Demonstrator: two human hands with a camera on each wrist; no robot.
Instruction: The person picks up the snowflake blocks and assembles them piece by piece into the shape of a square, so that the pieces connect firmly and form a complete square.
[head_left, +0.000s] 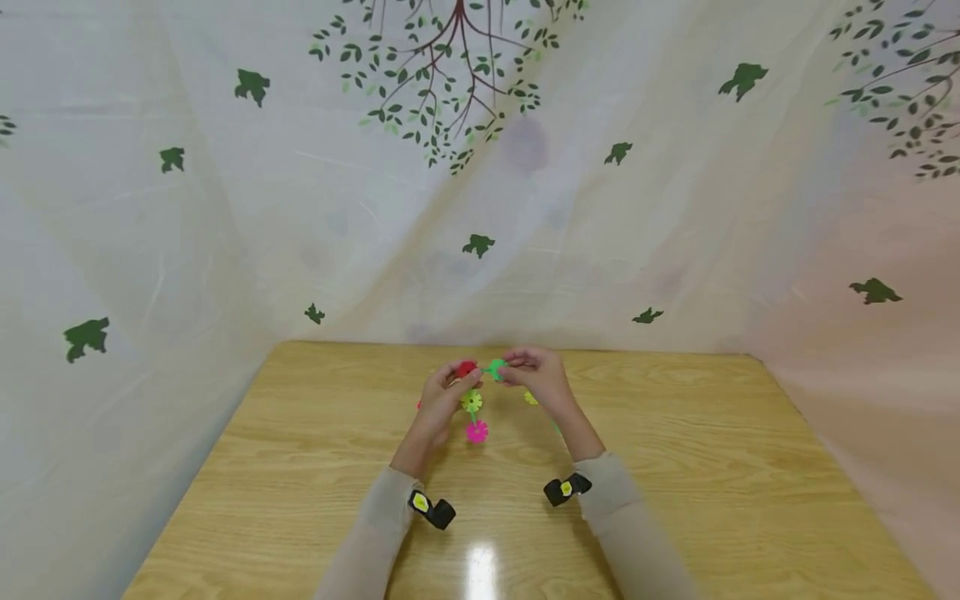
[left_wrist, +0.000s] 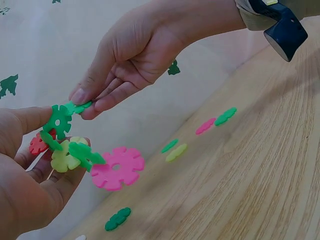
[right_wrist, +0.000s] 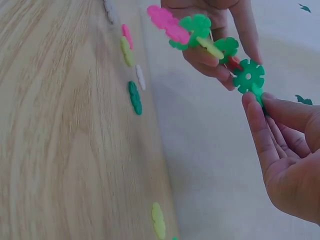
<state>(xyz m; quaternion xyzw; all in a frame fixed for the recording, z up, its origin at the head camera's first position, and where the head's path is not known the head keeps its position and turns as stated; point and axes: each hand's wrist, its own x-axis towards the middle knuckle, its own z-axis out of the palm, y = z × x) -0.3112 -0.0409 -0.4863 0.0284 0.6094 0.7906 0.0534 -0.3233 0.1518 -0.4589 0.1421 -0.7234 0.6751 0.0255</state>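
A chain of interlocking plastic flower discs hangs between both hands above the table. My left hand (head_left: 438, 400) grips it around the red disc (head_left: 467, 369). Below that hand a yellow disc (left_wrist: 64, 159), a green disc (left_wrist: 86, 155) and a pink disc (left_wrist: 118, 170) dangle, linked by their slots. A dark green disc (left_wrist: 59, 121) stands out past the red one toward the right. Between thumb and fingertips, my right hand (head_left: 546, 383) pinches a lighter green disc (right_wrist: 257, 93), which meets the dark green one edge to edge, at an angle.
Loose flower discs lie flat on the wooden table (head_left: 315, 517). Among them are a dark green disc (left_wrist: 118, 219), a pink disc (left_wrist: 205, 126), a yellow disc (right_wrist: 158, 220) and a white disc (right_wrist: 140, 77). Behind the table's far edge hangs a leaf-printed cloth (head_left: 390, 250).
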